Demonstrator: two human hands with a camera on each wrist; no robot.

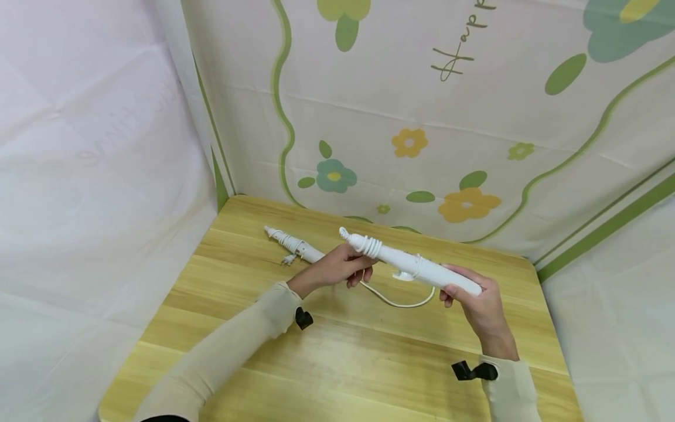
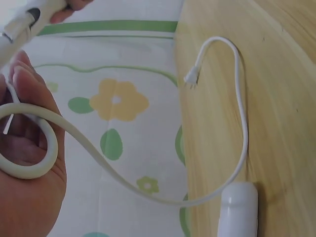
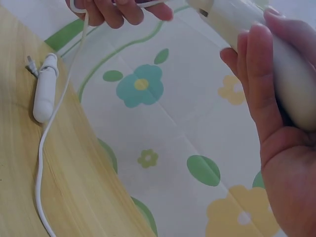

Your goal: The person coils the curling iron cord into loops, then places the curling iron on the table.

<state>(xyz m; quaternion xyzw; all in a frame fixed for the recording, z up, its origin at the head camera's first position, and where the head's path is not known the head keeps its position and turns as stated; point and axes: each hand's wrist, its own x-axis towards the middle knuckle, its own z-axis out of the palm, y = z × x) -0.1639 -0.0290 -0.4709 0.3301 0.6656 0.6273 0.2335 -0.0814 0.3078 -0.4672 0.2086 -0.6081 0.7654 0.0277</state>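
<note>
While left-wrist view shows white two-pin plug (image 2: 191, 76), head view leaves it out of sight. Right grip (image 1: 482, 302) grasps long white cylindrical wand (image 1: 440, 276) by thick end, tilted above yellow wood-grain counter (image 1: 348, 363). Left grip (image 1: 340, 266), arm stretched diagonally forward, holds thin white cord (image 1: 401, 305). Second white wand (image 1: 310, 252) rests on counter.

Below the left hand (image 1: 343, 266) and right hand (image 1: 481, 308) spread a wood-grained counter (image 1: 337, 357); on it, a white curling iron (image 1: 295, 243) wrapped in cord lay near the left hand, to its left. Beyond both hands hung a pale cloth (image 1: 369, 105) printed with flowers (image 1: 345, 177), green leaves (image 1: 420, 197) and the letters "Happ" (image 1: 464, 42). White sheets (image 1: 95, 234) hung on either side.
</note>
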